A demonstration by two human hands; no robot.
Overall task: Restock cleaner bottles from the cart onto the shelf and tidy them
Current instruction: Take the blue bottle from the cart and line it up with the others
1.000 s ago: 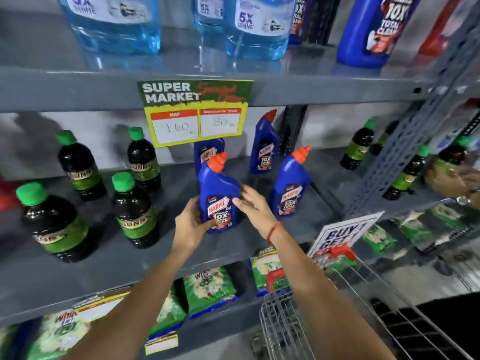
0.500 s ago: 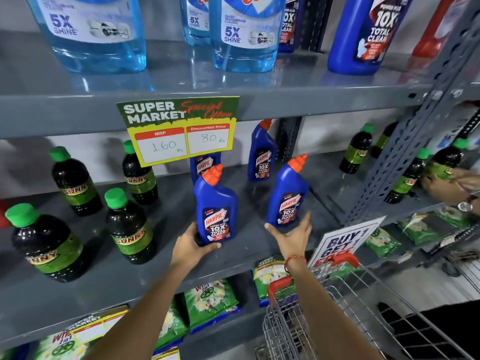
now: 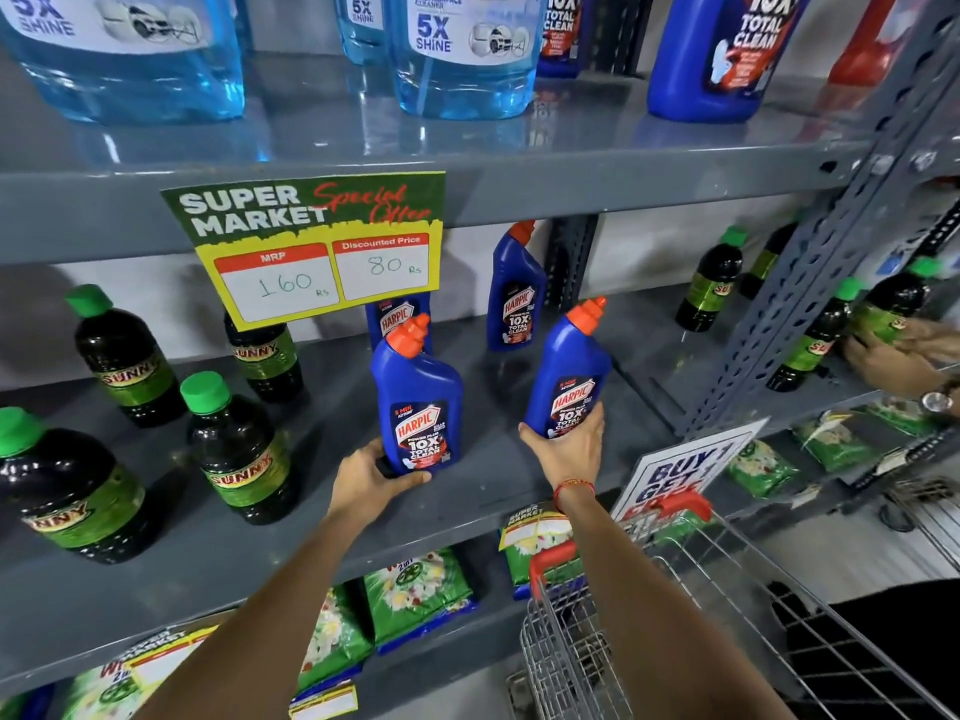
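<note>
On the grey metal middle shelf (image 3: 519,491) four blue orange-capped plastic cleaner bottles stand, left hand (image 3: 371,478) fingers wrapped round one (image 3: 418,407), right hand (image 3: 566,449) cupping another (image 3: 569,381); straightening apparently remains, wire cart (image 3: 675,615) contents unseen

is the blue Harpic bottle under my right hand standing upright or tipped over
Upright: the right Harpic bottle stands base-down on the shelf, orange cap up, right hand at its base.

2 Harpic btls (image 3: 418,407) on shelf (image 3: 519,491), Sunny btls (image 3: 239,449) left
</note>
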